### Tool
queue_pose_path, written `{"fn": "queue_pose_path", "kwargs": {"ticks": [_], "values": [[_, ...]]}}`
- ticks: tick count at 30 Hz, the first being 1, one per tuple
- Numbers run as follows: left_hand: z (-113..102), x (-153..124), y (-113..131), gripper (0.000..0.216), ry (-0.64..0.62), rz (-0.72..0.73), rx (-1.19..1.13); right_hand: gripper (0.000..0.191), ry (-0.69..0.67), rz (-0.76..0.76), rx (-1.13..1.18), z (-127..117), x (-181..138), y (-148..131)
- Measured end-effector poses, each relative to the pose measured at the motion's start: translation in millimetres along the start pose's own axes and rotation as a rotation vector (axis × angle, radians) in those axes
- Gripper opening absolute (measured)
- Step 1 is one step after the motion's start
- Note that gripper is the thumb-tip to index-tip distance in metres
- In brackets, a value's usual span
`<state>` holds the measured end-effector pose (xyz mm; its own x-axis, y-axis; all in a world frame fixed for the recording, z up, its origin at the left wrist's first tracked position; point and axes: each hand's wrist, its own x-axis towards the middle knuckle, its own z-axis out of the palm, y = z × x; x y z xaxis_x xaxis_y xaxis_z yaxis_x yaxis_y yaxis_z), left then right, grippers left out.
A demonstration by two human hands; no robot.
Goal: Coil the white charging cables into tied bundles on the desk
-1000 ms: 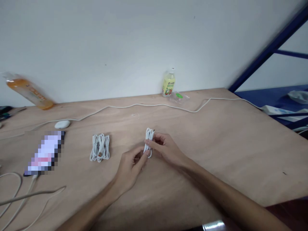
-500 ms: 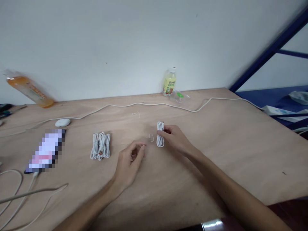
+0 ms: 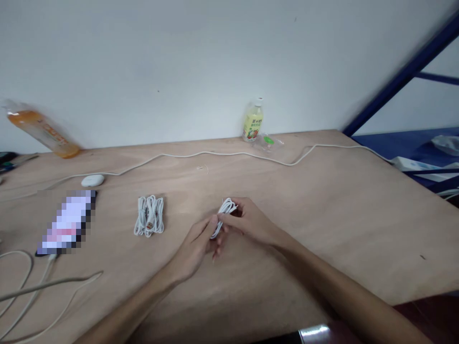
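A small bundle of white cable (image 3: pixel 227 206) is tilted between my two hands, over the middle of the table. My right hand (image 3: pixel 249 220) grips it from the right, with the thumb across its front. Closed on the lower left part of the same cable bundle is my left hand (image 3: pixel 196 243), its thumb meeting the right thumb. Some fingers of both hands are hidden behind the bundle. To the left, several more coiled white cables (image 3: pixel 150 215) lie side by side on the wooden table (image 3: pixel 304 220), a USB plug showing among them.
A phone (image 3: pixel 68 222) with a cable plugged in lies at left, near a white earbud case (image 3: pixel 92 180). A long white cord (image 3: pixel 215 154) crosses the back. Along the wall are an orange drink bottle (image 3: pixel 43 131) and a yellow-labelled bottle (image 3: pixel 253 122). Small wire bits (image 3: pixel 203 168) lie mid-table.
My right hand has brought the cable bundle left and tilted it. My left hand has moved right and closed on it. The bent white wire piece between the hands is now hidden.
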<state>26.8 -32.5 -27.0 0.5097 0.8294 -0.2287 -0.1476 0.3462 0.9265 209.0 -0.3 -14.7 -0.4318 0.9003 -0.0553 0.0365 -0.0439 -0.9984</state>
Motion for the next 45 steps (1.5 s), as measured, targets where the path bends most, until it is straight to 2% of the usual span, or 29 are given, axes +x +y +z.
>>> {"fn": "queue_pose_path", "kwargs": {"ticks": [6,12,18,20,23,26,29,32,37,41,45], "values": [[1.5,-5.5,3.5,0.066,0.09,-0.026,0.065,0.015,0.195,-0.214,-0.251,8.0,-6.0,0.8],[6.4,-14.3,3.8,0.064,0.016,-0.138,0.024,0.036,0.352,-0.564,-0.625,12.2,-7.9,10.8],[1.3,-7.1,-1.3,0.065,-0.108,-0.221,-0.164,0.032,0.36,-0.87,-0.727,13.5,-7.2,15.8],[0.5,-6.4,1.1,0.065,-0.139,-0.238,-0.201,0.033,0.362,-0.883,-0.724,14.7,-9.4,15.9],[0.6,-8.6,8.2,0.069,-0.223,-0.343,-0.218,0.034,0.382,-0.804,-0.711,17.8,-13.8,14.9],[2.6,-11.4,13.4,0.071,-0.203,-0.403,-0.22,0.034,0.428,-0.742,-0.719,20.6,-15.9,15.0],[4.9,-11.8,12.8,0.073,-0.146,-0.363,-0.206,0.036,0.475,-0.725,-0.792,20.7,-14.4,17.0],[5.4,-9.8,9.6,0.07,-0.098,-0.335,-0.207,0.034,0.501,-0.809,-0.912,17.4,-12.4,17.7],[4.5,-7.2,8.6,0.069,-0.181,-0.339,-0.226,0.033,0.429,-0.933,-1.039,10.3,-12.7,13.8],[5.3,-8.2,10.8,0.066,-0.123,-0.33,-0.172,0.038,0.401,-0.909,-1.05,10.3,-13.1,13.7],[5.5,-9.0,8.3,0.062,-0.07,-0.272,-0.171,0.039,0.483,-0.875,-1.03,13.7,-12.7,14.9]]}}
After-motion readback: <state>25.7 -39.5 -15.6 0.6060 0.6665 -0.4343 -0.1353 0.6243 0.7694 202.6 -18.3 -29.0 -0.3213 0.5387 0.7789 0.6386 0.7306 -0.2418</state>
